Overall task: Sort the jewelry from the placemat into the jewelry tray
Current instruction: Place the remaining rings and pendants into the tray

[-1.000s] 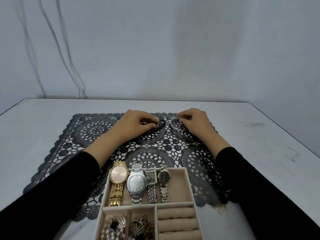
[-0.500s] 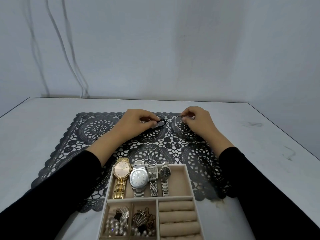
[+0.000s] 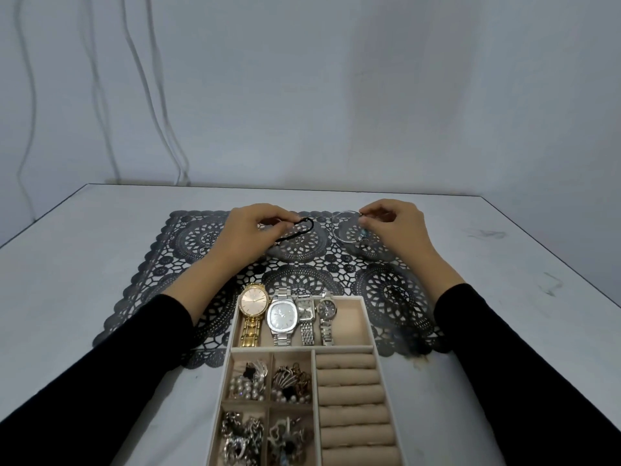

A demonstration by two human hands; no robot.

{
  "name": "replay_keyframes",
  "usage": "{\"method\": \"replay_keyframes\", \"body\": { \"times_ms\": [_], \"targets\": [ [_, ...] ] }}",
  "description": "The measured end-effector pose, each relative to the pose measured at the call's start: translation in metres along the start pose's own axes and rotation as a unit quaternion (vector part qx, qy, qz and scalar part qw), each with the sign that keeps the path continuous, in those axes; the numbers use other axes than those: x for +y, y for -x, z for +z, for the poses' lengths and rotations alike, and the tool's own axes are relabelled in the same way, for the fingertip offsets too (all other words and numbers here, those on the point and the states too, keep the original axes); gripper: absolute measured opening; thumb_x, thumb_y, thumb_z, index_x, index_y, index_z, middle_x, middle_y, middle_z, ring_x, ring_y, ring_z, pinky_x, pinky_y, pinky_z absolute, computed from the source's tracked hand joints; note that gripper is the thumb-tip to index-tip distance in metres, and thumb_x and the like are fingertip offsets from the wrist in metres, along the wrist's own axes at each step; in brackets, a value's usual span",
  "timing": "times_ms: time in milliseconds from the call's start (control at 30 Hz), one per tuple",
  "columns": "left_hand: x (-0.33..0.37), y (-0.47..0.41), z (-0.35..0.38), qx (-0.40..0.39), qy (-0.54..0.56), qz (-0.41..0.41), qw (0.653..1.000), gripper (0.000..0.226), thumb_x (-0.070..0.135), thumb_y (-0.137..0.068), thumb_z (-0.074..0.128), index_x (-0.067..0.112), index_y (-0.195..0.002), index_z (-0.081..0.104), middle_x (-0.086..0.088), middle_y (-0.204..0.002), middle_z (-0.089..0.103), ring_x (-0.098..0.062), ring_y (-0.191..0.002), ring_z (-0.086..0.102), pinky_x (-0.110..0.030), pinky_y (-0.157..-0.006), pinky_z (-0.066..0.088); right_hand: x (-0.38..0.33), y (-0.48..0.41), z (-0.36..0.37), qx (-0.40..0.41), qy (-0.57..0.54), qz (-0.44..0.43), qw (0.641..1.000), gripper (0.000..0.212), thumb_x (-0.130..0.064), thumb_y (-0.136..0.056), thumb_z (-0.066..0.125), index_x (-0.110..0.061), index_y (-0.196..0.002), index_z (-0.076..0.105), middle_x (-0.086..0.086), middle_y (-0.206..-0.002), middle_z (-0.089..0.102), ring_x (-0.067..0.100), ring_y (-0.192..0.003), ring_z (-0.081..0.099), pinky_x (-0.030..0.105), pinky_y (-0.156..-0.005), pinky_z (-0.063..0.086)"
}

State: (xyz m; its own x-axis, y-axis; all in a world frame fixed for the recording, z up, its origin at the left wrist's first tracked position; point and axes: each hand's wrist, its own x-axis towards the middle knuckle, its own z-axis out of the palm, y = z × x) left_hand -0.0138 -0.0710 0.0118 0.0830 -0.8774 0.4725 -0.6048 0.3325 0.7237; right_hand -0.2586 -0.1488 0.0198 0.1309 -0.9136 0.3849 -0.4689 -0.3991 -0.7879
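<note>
pinches a thin black beaded bracelet [image 3: 303, 227] with the left hand [image 3: 248, 232], over the far middle of the dark lace placemat [image 3: 168, 264]. grips a slim silver bangle with a blue stone [image 3: 341, 236] in the right hand [image 3: 400, 227], over the mat's far right. keeps both well apart from the beige compartmented jewelry tray [image 3: 369, 332], near edge, four wristwatches [image 3: 283, 316] in its top section.

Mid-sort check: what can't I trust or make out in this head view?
Head view only:
- black bracelet: one end hidden inside the left hand.
- silver bangle: thin, blurred; right hand covers part.
- jewelry tray: near end cut off by the bottom edge.
- tangled pieces in small compartments: too small to identify.
</note>
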Motion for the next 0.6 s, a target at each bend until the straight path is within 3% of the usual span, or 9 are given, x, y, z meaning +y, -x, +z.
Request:
{"method": "replay_keyframes", "body": {
  "times_ms": [67, 200, 367, 600],
  "targets": [
    [0.002, 0.006, -0.006, 0.013, 0.005, -0.005, 1.000, 0.016, 0.014, -0.087, 0.072, 0.027, -0.094, 0.075, 0.018, -0.092, 0.071, 0.004, -0.083, 0.068, -0.006, -0.068, 0.050, -0.003, 0.005, -0.002, 0.008, -0.011, 0.007, 1.000, 0.011, -0.014, -0.077, 0.077, -0.018, -0.088, 0.075, -0.006, -0.081, 0.072, 0.005, -0.076, 0.066, 0.006, -0.070, 0.049],
    [0.008, 0.018, -0.017, 0.038, -0.011, 0.002, 0.999, 0.014, 0.018, -0.086, 0.073, 0.028, -0.095, 0.076, 0.016, -0.094, 0.073, 0.002, -0.090, 0.067, -0.013, -0.084, 0.050, -0.010, 0.018, -0.008, 0.032, -0.027, 0.014, 0.999, 0.012, -0.017, -0.077, 0.078, -0.019, -0.089, 0.076, -0.008, -0.081, 0.072, 0.003, -0.076, 0.066, 0.012, -0.075, 0.052],
    [0.021, 0.037, -0.028, 0.061, 0.014, -0.013, 0.998, 0.015, 0.015, -0.086, 0.072, 0.024, -0.097, 0.076, 0.014, -0.095, 0.073, 0.002, -0.091, 0.066, -0.013, -0.085, 0.049, -0.021, 0.035, -0.017, 0.059, -0.065, 0.017, 0.996, 0.013, -0.018, -0.076, 0.078, -0.020, -0.090, 0.076, -0.007, -0.083, 0.073, 0.001, -0.077, 0.066, 0.010, -0.074, 0.050],
    [0.033, 0.061, -0.043, 0.086, 0.035, -0.004, 0.996, 0.014, 0.014, -0.086, 0.072, 0.022, -0.098, 0.077, 0.011, -0.094, 0.074, -0.005, -0.094, 0.068, -0.026, -0.091, 0.052, -0.041, 0.063, -0.027, 0.064, -0.134, 0.021, 0.989, 0.015, -0.017, -0.077, 0.078, -0.017, -0.092, 0.076, -0.006, -0.083, 0.074, 0.003, -0.076, 0.069, 0.014, -0.075, 0.053]
  ]
}}
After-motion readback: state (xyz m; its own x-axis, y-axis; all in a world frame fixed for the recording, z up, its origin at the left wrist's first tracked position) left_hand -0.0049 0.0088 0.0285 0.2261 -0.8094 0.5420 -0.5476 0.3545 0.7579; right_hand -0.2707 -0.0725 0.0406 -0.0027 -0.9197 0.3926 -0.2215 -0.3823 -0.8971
